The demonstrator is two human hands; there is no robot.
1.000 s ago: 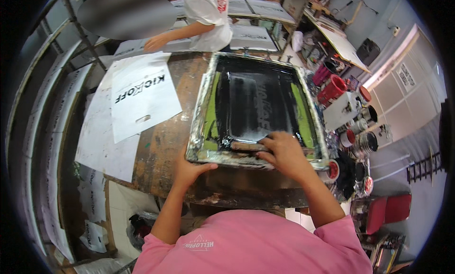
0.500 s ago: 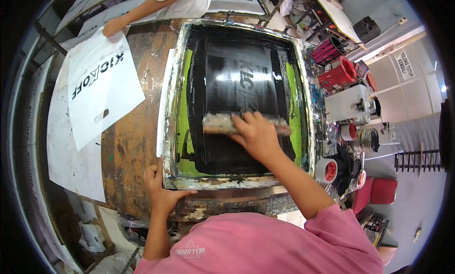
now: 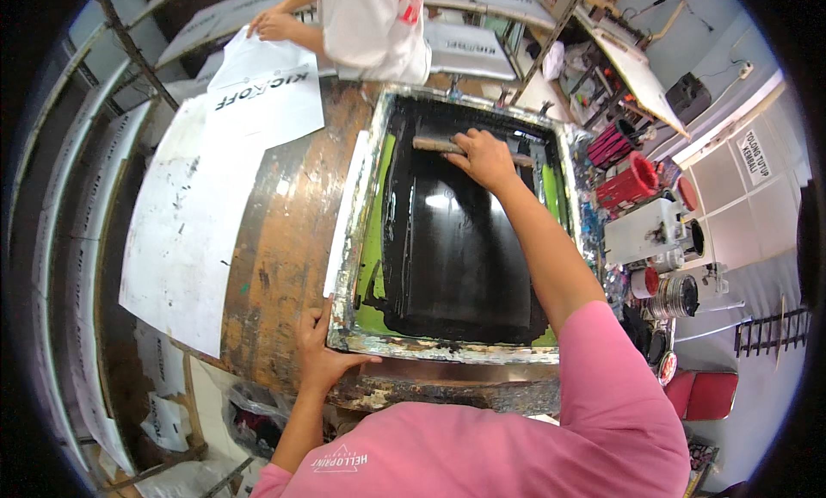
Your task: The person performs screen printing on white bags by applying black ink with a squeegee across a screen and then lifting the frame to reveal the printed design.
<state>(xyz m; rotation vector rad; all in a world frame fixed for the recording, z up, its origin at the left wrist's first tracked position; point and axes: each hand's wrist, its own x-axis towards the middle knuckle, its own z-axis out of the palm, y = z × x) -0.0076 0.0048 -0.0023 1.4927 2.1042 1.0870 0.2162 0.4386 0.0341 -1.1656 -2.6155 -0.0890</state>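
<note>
A wooden-handled squeegee [image 3: 430, 144] lies across the far part of a printing screen [image 3: 465, 353], with my right hand [image 3: 483, 160] closed around its handle. Black ink [image 3: 465, 257] coats the mesh on the near side of the squeegee, and green strips [image 3: 372, 248] show along the mesh's sides. At the screen's near left corner my left hand [image 3: 320, 353] rests with thumb and fingers spread, the thumb along the front edge and the fingers beside the left edge. A white strip [image 3: 346, 214] runs along the frame's left side.
At the far left a co-worker's hands [image 3: 274, 26] hold up a white printed bag [image 3: 268, 102]. A white sheet [image 3: 185, 231] covers the left of the stained wooden table [image 3: 267, 266]. Ink tubs and cans [image 3: 626, 181] crowd the right side; racks of prints [image 3: 77, 283] stand left.
My right hand has pushed the squeegee from mid-screen toward the far end. The co-worker's bag has moved farther back, off most of the white sheet. My left hand stays at the corner.
</note>
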